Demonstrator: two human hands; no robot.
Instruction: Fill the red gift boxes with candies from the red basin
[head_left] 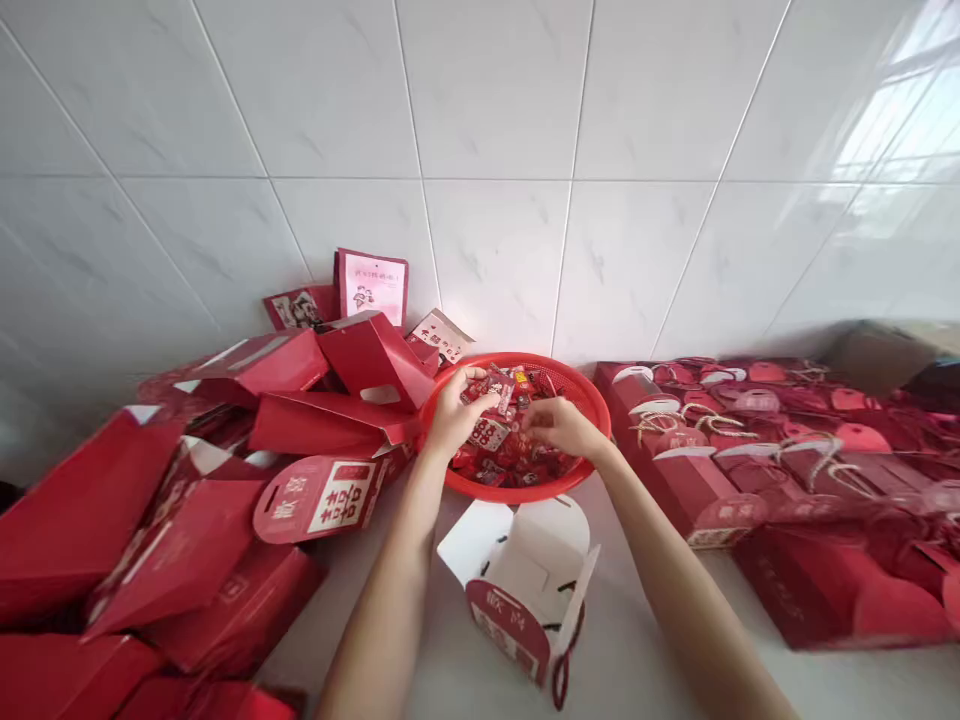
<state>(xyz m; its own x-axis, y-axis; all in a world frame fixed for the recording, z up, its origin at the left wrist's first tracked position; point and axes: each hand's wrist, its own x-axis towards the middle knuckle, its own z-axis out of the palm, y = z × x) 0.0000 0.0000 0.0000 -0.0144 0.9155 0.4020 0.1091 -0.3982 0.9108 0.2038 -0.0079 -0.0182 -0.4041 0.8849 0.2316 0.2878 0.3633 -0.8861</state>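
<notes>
A round red plastic basket [592,400] holds many small wrapped candies [510,470] in red and other colours. Over its left part, my left hand [457,412] pinches a small red packet between thumb and fingers. On the right side of the basket, the fingers of my right hand [559,425] are curled together just above the candies; whether anything is between them is too small to tell. In front of the basket, between my forearms, stands an open red box [517,625] with a white inside, raised flaps and a dark red cord.
Red boxes and folded cartons [195,560] lie piled at the left. Closed red gift boxes with cords [697,490] stand in rows at the right. A white tiled wall [495,250] rises behind the basket, with upright packets leaning near it.
</notes>
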